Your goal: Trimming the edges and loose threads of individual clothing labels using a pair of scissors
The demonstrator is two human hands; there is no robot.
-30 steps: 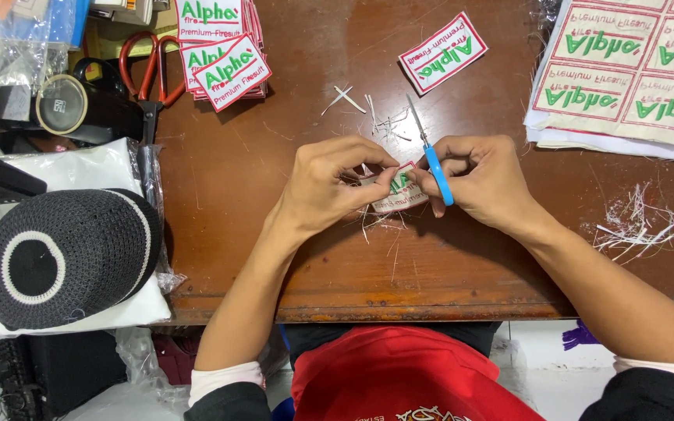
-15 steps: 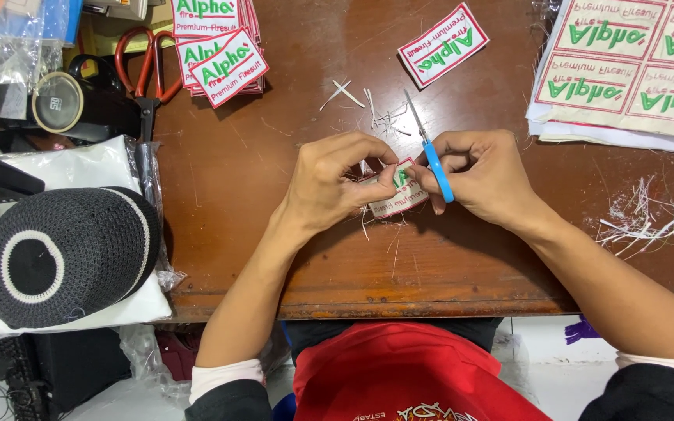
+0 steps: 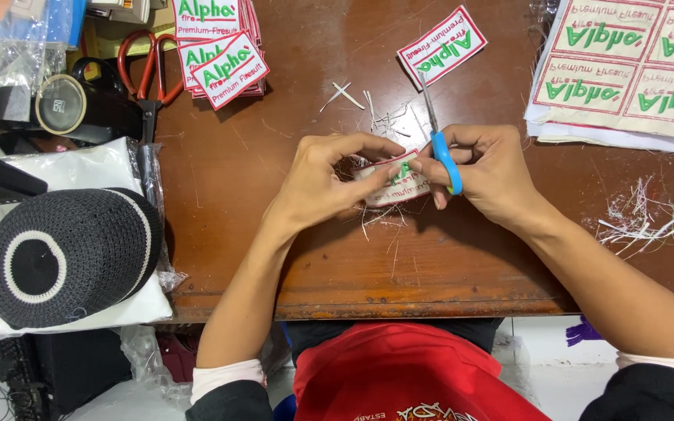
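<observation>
Above the middle of the brown wooden desk (image 3: 290, 257), two hands work on one embroidered patch (image 3: 396, 183).

Left hand (image 3: 335, 181) pinches the white, red-edged patch by its left end; right hand (image 3: 487, 173) is closed around small blue-handled scissors (image 3: 440, 140), blade pointing away, touching the patch's right end. Loose white threads (image 3: 640, 218) lie well to the right, a patch stack (image 3: 220, 48) and red-handled shears (image 3: 147, 72) far left.

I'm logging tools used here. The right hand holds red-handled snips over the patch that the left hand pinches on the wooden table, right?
Not quite: the snips in the right hand have a blue handle, as the head view shows. The red-handled pair is the scissors lying at the table's far left. The left hand does pinch the patch.
</observation>
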